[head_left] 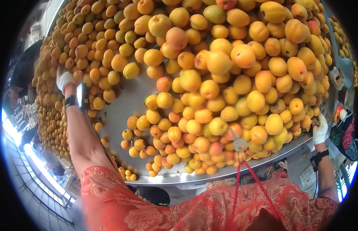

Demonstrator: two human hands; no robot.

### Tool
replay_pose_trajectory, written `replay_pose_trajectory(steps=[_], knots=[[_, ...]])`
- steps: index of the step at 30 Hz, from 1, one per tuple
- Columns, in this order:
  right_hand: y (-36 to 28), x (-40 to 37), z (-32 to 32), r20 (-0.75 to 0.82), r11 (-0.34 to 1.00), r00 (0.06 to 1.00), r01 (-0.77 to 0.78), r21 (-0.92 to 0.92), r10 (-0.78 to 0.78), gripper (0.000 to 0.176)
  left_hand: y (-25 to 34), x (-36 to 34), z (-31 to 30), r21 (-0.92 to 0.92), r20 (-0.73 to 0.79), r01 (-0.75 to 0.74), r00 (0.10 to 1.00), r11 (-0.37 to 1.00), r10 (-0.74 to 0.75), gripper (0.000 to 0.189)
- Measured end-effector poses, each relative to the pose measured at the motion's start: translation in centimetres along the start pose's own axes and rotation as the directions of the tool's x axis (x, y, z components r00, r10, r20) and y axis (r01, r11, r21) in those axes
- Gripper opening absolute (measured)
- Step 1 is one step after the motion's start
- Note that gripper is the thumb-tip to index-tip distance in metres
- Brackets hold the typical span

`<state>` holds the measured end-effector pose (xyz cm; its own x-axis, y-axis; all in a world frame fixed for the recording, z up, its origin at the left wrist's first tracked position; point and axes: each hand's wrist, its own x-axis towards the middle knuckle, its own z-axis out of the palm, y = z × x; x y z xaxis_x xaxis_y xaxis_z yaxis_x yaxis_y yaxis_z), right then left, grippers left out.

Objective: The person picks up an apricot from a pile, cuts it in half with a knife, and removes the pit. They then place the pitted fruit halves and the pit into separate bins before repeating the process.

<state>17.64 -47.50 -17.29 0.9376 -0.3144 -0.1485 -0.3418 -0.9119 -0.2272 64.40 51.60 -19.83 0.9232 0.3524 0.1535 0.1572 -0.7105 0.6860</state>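
A large heap of yellow-orange apricots [219, 63] covers a metal table [131, 94], whose bare grey surface shows in a patch left of the middle. My left hand [65, 80], in a white glove, reaches into the apricots at the far left; its fingertips are hidden among the fruit. At the right edge of the heap my right hand [321, 130], also gloved in white, is held low beside the table rim. Its fingers are curled round a small brownish thing that I cannot make out, close to the outermost apricots.
A metal key [240, 144] on a red cord [237, 184] hangs in front of my chest, over the near edge of the heap. More apricots [342, 42] lie on another surface at the far right. Bags [344, 136] stand beyond my right hand. Railings [30, 184] run at the lower left.
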Motion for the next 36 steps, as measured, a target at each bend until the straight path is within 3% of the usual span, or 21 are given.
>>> replay_pose_trajectory(steps=[2,3,4,5,6,7,8,10,11,12,14,18,19,20,22,26,28,30,32,35,36], knots=[[0.4,-0.1,-0.2,0.022,0.996,0.999,0.037,-0.084,-0.036,0.041,5.7,-3.8,2.4,-0.276,0.028,0.151,0.988,0.949,-0.149,0.054],[-1.1,0.2,-0.6,0.105,0.993,0.988,-0.117,0.03,0.113,0.04,3.2,-3.4,2.1,0.163,0.198,-0.26,0.954,0.952,0.226,0.054],[-1.0,0.0,-0.7,0.106,0.993,0.988,-0.115,0.032,0.111,0.04,0.6,-3.4,2.1,0.101,0.303,-0.165,0.945,0.981,0.127,0.05],[-0.8,-0.4,-0.5,0.07,0.999,0.997,-0.032,-0.032,0.034,0.038,4.6,-5.7,3.1,0.672,0.566,-0.62,0.782,0.405,0.259,0.043],[-0.7,0.2,-0.3,0.029,0.994,0.998,0.053,-0.099,-0.051,0.036,4.2,-7.2,5.8,0.19,0.27,-0.24,0.945,0.952,0.184,0.04],[-1.6,0.6,-0.7,0.062,0.993,0.997,0.055,-0.104,-0.049,0.034,11.4,-10.6,7.7,0.817,0.453,-0.407,0.892,0.409,-0.016,0.038],[-4.3,1.1,-1.3,-0.008,0.987,0.992,0.126,-0.104,-0.127,0.027,16.6,-12.7,9.1,0.788,0.614,-0.611,0.771,0.076,-0.169,0.035],[-5.2,1.4,-1.6,0.004,0.98,0.99,0.137,-0.148,-0.138,0.021,14.0,-15.2,10.2,0.404,0.409,-0.469,0.86,0.785,0.304,0.029],[-5.7,1.6,-2.0,0.005,0.977,0.987,0.161,-0.138,-0.162,0.017,17.4,-16.7,11.4,-0.086,0.317,-0.082,0.943,0.993,0.106,0.031],[-6.4,1.8,-2.3,0.018,0.979,0.987,0.163,-0.121,-0.162,0.016,22.4,-18.8,12.8,-0.561,0.342,0.311,0.931,0.767,-0.127,0.033],[-5.9,1.7,-1.9,0.025,0.981,0.993,0.114,-0.158,-0.111,0.014,27.6,-20.0,14.9,-0.437,0.37,0.337,0.913,0.834,-0.175,0.033],[-7.1,2.0,-2.9,-0.001,0.981,0.988,0.153,-0.121,-0.154,0.014,25.5,-21.2,17.7,-0.229,0.38,0.202,0.919,0.952,-0.104,0.022],[-7.6,2.2,-3.3,0.003,0.983,0.988,0.153,-0.103,-0.154,0.015,23.3,-22.3,20.2,-0.383,0.37,0.323,0.912,0.866,-0.176,0.023],[-7.7,2.3,-3.7,0.017,0.984,0.988,0.157,-0.083,-0.156,0.016,32.4,-25.4,18.4,-0.643,0.401,0.445,0.889,0.623,-0.221,0.023],[-7.0,2.1,-3.4,0.019,0.985,0.987,0.158,-0.068,-0.157,0.019,39.3,-26.9,17.6,-0.492,0.449,0.535,0.832,0.687,-0.327,0.03],[-6.9,2.1,-3.9,0.055,0.985,0.987,0.153,-0.076,-0.149,0.019,49.0,-30.4,17.8,-0.629,0.547,0.459,0.835,0.627,-0.062,0.052],[-7.0,2.1,-4.3,0.052,0.987,0.987,0.154,-0.037,-0.152,0.018,52.0,-32.4,18.0,-0.604,0.58,0.386,0.813,0.697,0.052,0.059],[-6.8,2.0,-4.0,0.033,0.986,0.987,0.161,-0.034,-0.16,0.017,51.8,-33.1,18.2,-0.586,0.418,0.02,0.864,0.81,0.281,0.071],[-7.0,2.0,-3.9,0.035,0.987,0.988,0.15,-0.06,-0.148,0.017,51.0,-33.6,16.2,-0.439,0.28,-0.215,0.89,0.873,0.36,0.073],[-6.6,1.7,-3.6,0.047,0.984,0.985,0.168,-0.059,-0.165,0.017,47.5,-37.0,12.3,-0.592,0.352,0.297,0.932,0.75,-0.091,0.065],[-6.4,2.0,-3.5,0.029,0.983,0.984,0.177,-0.045,-0.176,0.018,44.0,-38.7,11.5,-0.547,0.272,0.229,0.958,0.805,-0.087,0.059]])
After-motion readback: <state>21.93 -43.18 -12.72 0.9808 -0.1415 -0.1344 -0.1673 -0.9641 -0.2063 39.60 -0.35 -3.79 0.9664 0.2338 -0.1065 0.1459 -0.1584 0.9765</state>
